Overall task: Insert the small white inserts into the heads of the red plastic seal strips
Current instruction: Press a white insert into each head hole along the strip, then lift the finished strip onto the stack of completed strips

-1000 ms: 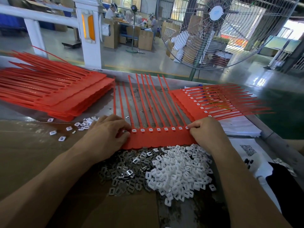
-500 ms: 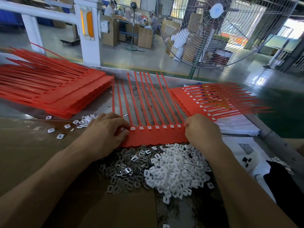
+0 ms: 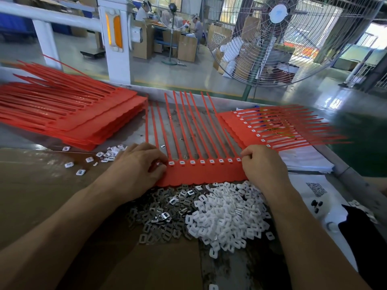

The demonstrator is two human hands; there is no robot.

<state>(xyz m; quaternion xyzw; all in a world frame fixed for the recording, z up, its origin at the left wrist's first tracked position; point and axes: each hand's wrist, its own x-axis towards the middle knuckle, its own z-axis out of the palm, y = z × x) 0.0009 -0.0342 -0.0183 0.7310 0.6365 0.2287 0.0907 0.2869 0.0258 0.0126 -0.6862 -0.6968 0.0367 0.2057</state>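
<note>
Red seal strip sheet (image 3: 201,172) is pinned at both ends by the left hand (image 3: 138,168) and right hand (image 3: 261,166), fingers curled on its heads; remaining left sockets seemingly need white inserts (image 3: 226,218).

Strip sheet (image 3: 201,172): red, flat on table, heads toward the person, tails pointing away.
Heads: 8 visible with white inserts (image 3: 202,162) seated.
Left hand (image 3: 138,166): fingers curled on sheet's left end, over a head.
Right hand (image 3: 261,164): fingertips pinch sheet's right end.
White pile (image 3: 228,214): loose, just below sheet.
Metal clips (image 3: 161,212): grey heap, left of white pile, touching it.
Red stacks: left (image 3: 69,114); right (image 3: 272,126), inserts fitted.
Fan (image 3: 278,38): behind table.
</note>
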